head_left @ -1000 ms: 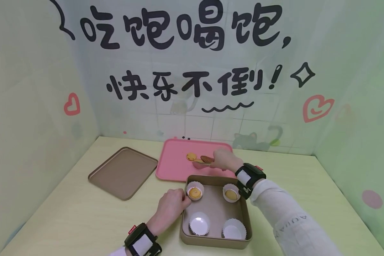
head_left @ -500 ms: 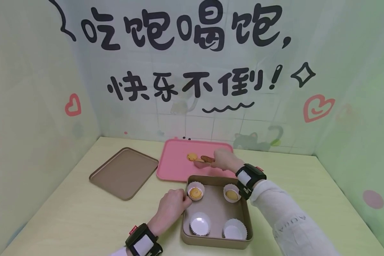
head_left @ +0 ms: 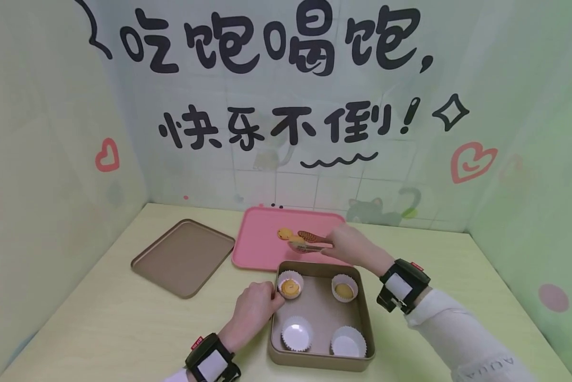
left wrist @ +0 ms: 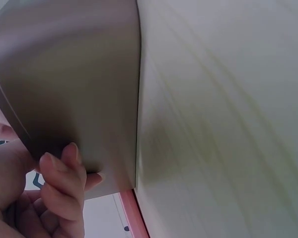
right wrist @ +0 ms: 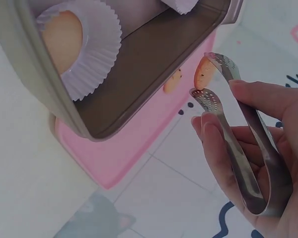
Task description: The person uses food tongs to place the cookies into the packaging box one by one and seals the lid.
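Observation:
My left hand point(head_left: 254, 307) holds the left wall of a deep bronze baking tin point(head_left: 320, 363); the left wrist view shows its fingers point(left wrist: 64, 188) curled against the outside. In my right hand point(head_left: 357, 245) is a pair of metal tongs point(right wrist: 278, 191) with perforated ends. A small round cookie point(right wrist: 203, 74) sits between those ends, over the pink tray point(head_left: 259, 249). Another cookie point(head_left: 284, 233) lies on that tray, just left of the tongs. Inside the tin, a paper cup point(head_left: 297, 334) stands near each corner; the two far ones hold a tart-like cookie point(head_left: 290, 288) and a plain cookie point(head_left: 344, 291).
A flat bronze tray point(head_left: 184, 258) lies on the pale wooden table point(head_left: 123, 329), left of the pink one. Printed fabric walls point(head_left: 286, 185) enclose the table at the back and on both sides.
My right hand and wrist have shifted right and toward me, and more of the tongs shows. A cookie is now visible between the tongs' ends. The left hand stays on the tin.

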